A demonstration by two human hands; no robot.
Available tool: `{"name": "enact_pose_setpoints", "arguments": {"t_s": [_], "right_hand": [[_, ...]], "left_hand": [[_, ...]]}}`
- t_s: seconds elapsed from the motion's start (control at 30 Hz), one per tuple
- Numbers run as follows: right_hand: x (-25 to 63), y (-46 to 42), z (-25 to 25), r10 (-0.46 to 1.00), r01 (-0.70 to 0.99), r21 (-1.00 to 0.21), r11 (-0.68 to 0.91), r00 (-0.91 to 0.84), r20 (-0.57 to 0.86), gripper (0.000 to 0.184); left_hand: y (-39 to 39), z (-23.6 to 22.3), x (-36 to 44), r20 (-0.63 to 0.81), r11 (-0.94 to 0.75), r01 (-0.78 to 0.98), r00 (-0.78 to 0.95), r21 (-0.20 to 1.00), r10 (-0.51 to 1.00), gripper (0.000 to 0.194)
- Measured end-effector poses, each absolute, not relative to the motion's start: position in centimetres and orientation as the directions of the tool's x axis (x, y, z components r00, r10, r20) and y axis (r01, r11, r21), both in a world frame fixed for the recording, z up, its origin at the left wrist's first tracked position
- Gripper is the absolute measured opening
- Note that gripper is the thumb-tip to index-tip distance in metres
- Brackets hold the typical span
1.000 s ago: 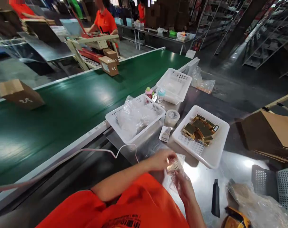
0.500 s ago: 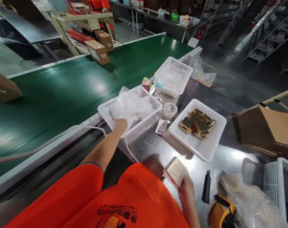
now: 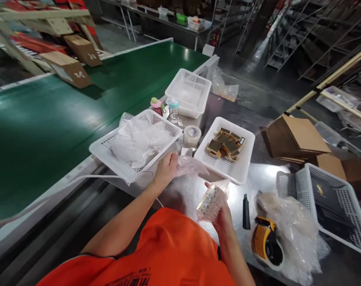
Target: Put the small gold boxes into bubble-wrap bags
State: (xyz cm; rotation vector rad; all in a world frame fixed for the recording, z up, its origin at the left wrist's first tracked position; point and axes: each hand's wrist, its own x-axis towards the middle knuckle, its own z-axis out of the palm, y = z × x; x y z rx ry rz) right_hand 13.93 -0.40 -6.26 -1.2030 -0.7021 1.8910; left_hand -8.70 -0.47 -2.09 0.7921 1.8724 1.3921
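Observation:
My left hand [image 3: 166, 170] grips the end of a bubble wrap piece [image 3: 189, 166], which stretches out flat to the right above the steel table. In my right hand [image 3: 223, 216] is a gold box wrapped in bubble wrap [image 3: 210, 201], held low in front of my orange shirt. Beyond my left hand stands a white basket [image 3: 107, 155] heaped with clear bubble wrap [image 3: 139, 137]. Another white basket [image 3: 245, 157], with several gold boxes [image 3: 225, 143] in it, sits past my right hand.
A tape roll [image 3: 192, 136] and two bottles stand between the baskets. To the right lie a black box cutter [image 3: 246, 212], a yellow tape dispenser [image 3: 265, 240] and loose plastic [image 3: 296, 230]. Folded cartons [image 3: 299, 137] are stacked beyond. A green conveyor [image 3: 118, 91] runs along the left, carrying cartons.
My left hand has come out of the basket towards the right, bringing a bubble wrap piece with it. The wrapped box has tilted in my right hand. The whole view has turned right.

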Motion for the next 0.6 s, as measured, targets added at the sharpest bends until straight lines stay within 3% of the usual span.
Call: {"name": "enact_pose_setpoints", "arguments": {"t_s": [0.13, 0.2, 0.3, 0.37, 0.47, 0.53, 0.6], "right_hand": [[13.9, -0.2, -5.8, 0.886, -0.269, -0.844, -0.464, -0.147, -0.440, 0.025], [14.0, -0.1, -5.8, 0.835, -0.282, -0.786, -0.550, -0.168, -0.524, 0.024], [14.2, -0.1, -6.0, 0.714, -0.316, -0.641, -0.700, -0.294, -0.635, 0.026], [14.4, -0.2, -6.0, 0.692, -0.320, -0.614, -0.722, -0.328, -0.643, 0.025], [14.6, -0.4, -5.8, 0.729, -0.335, -0.648, -0.684, -0.307, -0.612, 0.024], [14.6, -0.6, -5.5, 0.724, -0.319, -0.650, -0.690, -0.326, -0.608, 0.027], [14.5, -0.8, -5.3, 0.713, -0.312, -0.642, -0.701, -0.351, -0.607, 0.029]], "left_hand": [[-0.7, -2.4, -6.7, -0.464, 0.412, -0.293, -0.135, 0.863, 0.875, 0.036], [-1.3, -2.1, -6.4, -0.490, 0.465, -0.405, 0.047, 0.788, 0.871, 0.026], [-2.2, -1.7, -6.5, -0.429, 0.435, -0.473, 0.127, 0.766, 0.894, 0.037], [-2.3, -1.9, -6.8, -0.391, 0.390, -0.500, 0.110, 0.773, 0.914, 0.041], [-1.7, -3.0, -8.0, -0.366, 0.297, -0.459, -0.065, 0.837, 0.928, 0.041], [-1.2, -3.8, -9.0, -0.347, 0.268, -0.309, -0.240, 0.913, 0.907, 0.038], [-1.0, -4.2, -9.6, -0.226, 0.256, -0.005, -0.488, 0.967, 0.843, 0.032]]}}
